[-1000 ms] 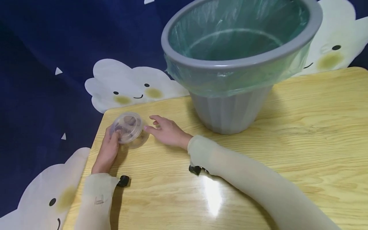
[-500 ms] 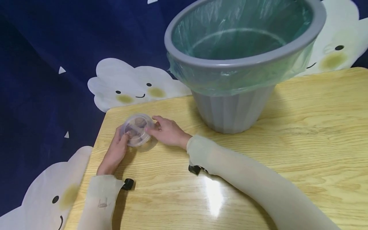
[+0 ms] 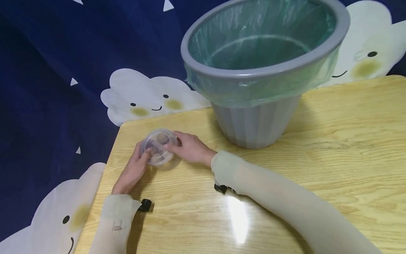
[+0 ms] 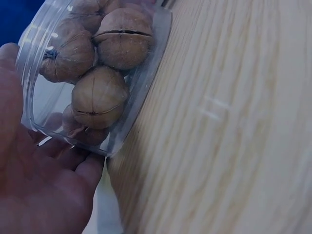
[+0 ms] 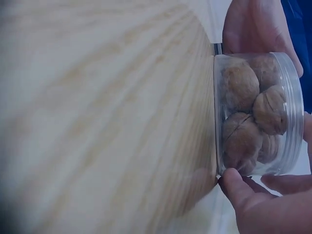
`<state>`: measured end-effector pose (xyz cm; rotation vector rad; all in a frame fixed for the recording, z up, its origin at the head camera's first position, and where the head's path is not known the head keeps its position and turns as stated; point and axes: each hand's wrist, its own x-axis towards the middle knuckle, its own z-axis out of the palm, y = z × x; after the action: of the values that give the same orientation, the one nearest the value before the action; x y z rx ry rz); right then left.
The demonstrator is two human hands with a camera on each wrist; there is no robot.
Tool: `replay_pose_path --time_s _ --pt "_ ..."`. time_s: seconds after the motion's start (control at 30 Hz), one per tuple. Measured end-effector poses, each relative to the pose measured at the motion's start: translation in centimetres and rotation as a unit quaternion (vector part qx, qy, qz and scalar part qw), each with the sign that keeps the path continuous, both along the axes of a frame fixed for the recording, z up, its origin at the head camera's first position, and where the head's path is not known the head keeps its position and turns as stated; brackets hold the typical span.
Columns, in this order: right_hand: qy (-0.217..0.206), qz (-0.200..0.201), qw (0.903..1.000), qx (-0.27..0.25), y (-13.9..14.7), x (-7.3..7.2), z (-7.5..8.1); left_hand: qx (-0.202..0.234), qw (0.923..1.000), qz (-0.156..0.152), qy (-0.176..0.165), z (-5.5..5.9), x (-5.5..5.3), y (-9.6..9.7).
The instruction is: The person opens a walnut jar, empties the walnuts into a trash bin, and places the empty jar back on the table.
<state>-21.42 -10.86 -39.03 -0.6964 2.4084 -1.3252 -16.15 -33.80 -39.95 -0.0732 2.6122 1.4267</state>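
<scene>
A round clear plastic jar with a see-through lid is at the left part of the table, held between both hands. Several brown walnuts show through its wall in the left wrist view. My left hand grips the jar's near left side, thumb over the lid's edge. From the right, my right hand holds the opposite side, its thumb also on the lid. In the right wrist view, fingertips touch the wall near the base. The jar's base is on or very close to the wooden tabletop.
Behind and right of the hands stands a large grey bin lined with a green plastic bag. A dark blue cloth with smiling clouds hangs beyond the table's back and left edges.
My left hand has shifted the jar rightward. My right hand, apart from the jar at first, has come to hold its right side. The bin stays where it was.
</scene>
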Motion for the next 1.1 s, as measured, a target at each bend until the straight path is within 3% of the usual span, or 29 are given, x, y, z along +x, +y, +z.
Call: replay_pose_path --time_s 0.37,0.7,1.1 --pt "0.022 0.022 0.9995 0.004 1.4 0.9 0.0 0.002 1.0000 -0.002 0.006 -0.4 0.7 1.0" --pt "0.017 0.008 0.9996 0.022 3.0 1.9 0.4 -0.003 0.9999 -0.011 0.002 0.1 1.4 2.6" --pt "0.030 -0.009 0.9991 0.028 5.4 3.0 0.5 0.026 0.9994 -0.021 0.010 0.0 1.6 4.8"
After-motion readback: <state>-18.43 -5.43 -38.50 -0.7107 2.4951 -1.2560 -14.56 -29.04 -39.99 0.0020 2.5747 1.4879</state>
